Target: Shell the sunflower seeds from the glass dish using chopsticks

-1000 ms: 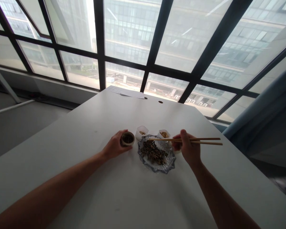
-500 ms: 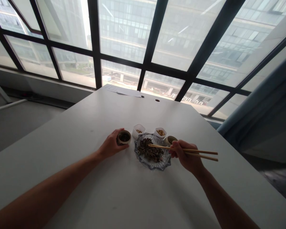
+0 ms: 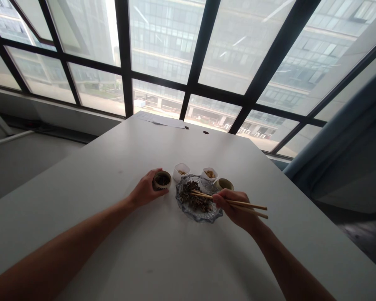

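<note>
My left hand (image 3: 147,189) is wrapped around a small round cup (image 3: 162,187), dark inside, at the left of a scalloped glass dish (image 3: 214,215). In the dish lies a heap of dark, thin, seed-like pieces (image 3: 202,204), too small to name surely. A pair of wooden chopsticks (image 3: 247,204) is held in my right hand (image 3: 238,207), over the dish's right side. Their tips reach into the upper left of the heap; whether they pinch a piece I cannot tell. Just beyond my right hand stands a second round cup (image 3: 224,184), partly hidden.
Two white plastic cups, the left one (image 3: 177,173) and the right one (image 3: 206,174), stand behind the dish with small tan pieces inside. Paper sheets (image 3: 169,121) lie at the white table's (image 3: 138,251) far edge, before large windows. A blue curtain (image 3: 341,138) hangs at right.
My right hand has moved left and slightly down with the chopsticks, and their tips have shifted a little left in the heap. My left hand stays on the cup.
</note>
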Available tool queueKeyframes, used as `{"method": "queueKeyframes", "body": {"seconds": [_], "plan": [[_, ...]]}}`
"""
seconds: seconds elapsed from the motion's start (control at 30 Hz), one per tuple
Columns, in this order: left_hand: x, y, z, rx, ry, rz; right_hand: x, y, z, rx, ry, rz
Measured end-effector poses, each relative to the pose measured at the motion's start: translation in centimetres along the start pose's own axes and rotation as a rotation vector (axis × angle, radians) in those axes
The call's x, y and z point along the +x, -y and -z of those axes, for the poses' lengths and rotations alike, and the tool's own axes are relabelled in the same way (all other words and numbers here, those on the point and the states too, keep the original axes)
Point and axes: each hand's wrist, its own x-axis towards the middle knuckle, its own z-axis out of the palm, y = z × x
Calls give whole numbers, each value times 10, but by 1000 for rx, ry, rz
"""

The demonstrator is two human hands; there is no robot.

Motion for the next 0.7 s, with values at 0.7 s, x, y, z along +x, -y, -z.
{"method": "queueKeyframes", "body": {"seconds": [0.7], "plan": [[0, 3, -2, -6, -9, 8, 4, -9, -12, 150, -30, -132]]}}
